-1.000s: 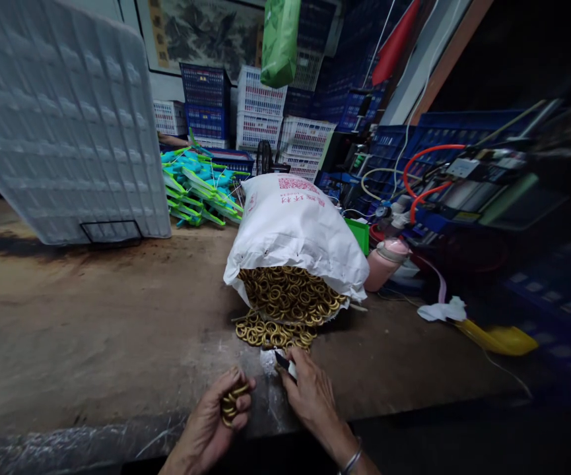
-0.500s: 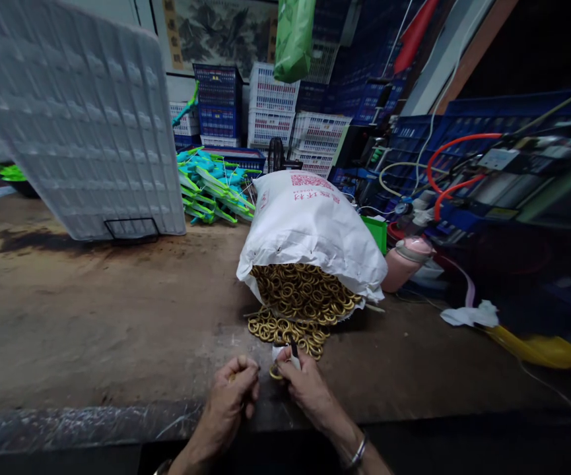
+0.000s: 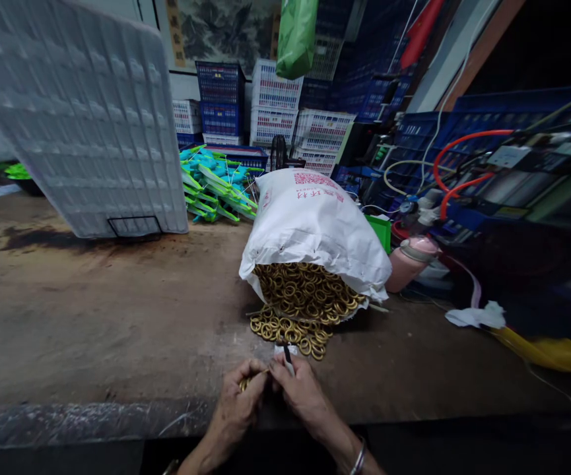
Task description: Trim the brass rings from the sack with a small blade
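My left hand (image 3: 242, 396) is closed around a few brass-coloured rings (image 3: 244, 382), with the thumb and forefinger pinched at its tip. Touching or nearly touching it, my right hand (image 3: 302, 389) grips a slim tool (image 3: 288, 359) with a dark end and a pale part; its kind is unclear. Between the fingertips there seems to be one ring, mostly hidden. Just beyond the hands, loose rings (image 3: 290, 328) spill from the mouth of a white woven sack (image 3: 315, 218) lying on its side, full of the same rings. A small white piece (image 3: 285, 349) lies by the right fingertips.
A grey ribbed plastic panel (image 3: 101, 132) stands upright on the wooden table (image 3: 117, 310) at left. Behind are green and blue plastic parts (image 3: 216, 185) and stacked crates (image 3: 220, 99). At right are a pink bottle (image 3: 411, 260), a machine with orange hoses (image 3: 443, 171) and a yellow sheet (image 3: 547, 349).
My hands have come together, the left moving right and the right slightly left. The ring that hung at the right fingertips is now mostly hidden between both hands. More rings show in the left hand.
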`<state>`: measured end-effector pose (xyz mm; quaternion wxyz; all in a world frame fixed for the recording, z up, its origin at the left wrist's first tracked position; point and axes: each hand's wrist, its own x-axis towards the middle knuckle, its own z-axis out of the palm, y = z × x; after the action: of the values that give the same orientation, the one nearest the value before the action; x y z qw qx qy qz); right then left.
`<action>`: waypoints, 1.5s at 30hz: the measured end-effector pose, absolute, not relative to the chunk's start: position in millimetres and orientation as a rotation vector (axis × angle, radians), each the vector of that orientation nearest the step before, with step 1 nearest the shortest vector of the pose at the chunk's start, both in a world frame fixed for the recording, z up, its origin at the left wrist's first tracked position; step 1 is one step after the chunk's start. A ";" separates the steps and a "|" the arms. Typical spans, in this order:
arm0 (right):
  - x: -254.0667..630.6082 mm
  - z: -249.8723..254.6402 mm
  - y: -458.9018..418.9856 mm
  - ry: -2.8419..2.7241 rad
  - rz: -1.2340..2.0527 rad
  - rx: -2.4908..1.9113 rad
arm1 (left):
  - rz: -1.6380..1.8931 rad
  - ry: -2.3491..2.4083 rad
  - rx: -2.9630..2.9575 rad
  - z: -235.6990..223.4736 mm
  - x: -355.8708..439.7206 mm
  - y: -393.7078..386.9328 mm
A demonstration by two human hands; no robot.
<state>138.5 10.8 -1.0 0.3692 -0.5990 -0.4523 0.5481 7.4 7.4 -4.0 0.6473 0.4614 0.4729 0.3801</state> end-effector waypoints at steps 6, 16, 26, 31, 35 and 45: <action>138.0 1.8 14.4 -1.394 1.229 -1.590 | 0.800 0.925 0.845 -8.4 6.5 2.8; 137.6 3.6 13.8 -1.194 1.508 -1.442 | 0.829 0.816 0.754 -2.9 3.7 0.9; 146.2 -8.2 1.8 -1.947 0.869 -1.724 | 0.899 0.833 0.787 -14.0 4.0 0.1; 145.6 -9.5 -0.9 -2.108 0.773 -1.763 | 0.886 0.886 0.880 -13.4 3.4 0.2; 145.5 -4.3 -0.2 -2.184 0.753 -1.761 | 0.865 0.926 0.909 -8.8 1.9 0.3; 149.1 -3.9 1.5 -2.265 0.629 -1.961 | 0.775 0.854 0.965 7.2 -7.1 -11.4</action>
<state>149.1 1.5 -3.9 0.0403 -0.6400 -0.7393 0.2054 -7.1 -11.4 7.2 0.7303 0.4384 0.3881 0.3520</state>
